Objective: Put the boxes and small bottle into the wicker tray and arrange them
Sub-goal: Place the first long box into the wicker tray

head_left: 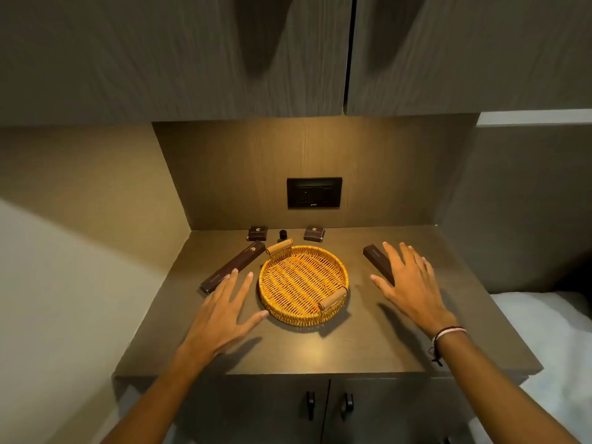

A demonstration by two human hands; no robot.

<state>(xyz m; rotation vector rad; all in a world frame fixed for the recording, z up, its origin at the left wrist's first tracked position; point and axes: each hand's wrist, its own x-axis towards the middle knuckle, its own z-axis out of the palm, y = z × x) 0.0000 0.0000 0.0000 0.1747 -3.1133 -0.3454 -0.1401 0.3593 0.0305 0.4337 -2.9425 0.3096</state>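
Empty round wicker tray [333, 262] mid-counter, long boxes [234, 270] either side, two small boxes [257, 233] and small bottle [283, 234] behind it, left hand [221, 310] and right hand [408, 282] spread flat flanking it, holding nothing

Bare forearms; corded bracelets [447, 336] circle the right wrist.

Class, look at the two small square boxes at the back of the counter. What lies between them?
In the head view, the small bottle stands between the left square box and the right square box, apart from both. Otherwise the stretch is bare counter.
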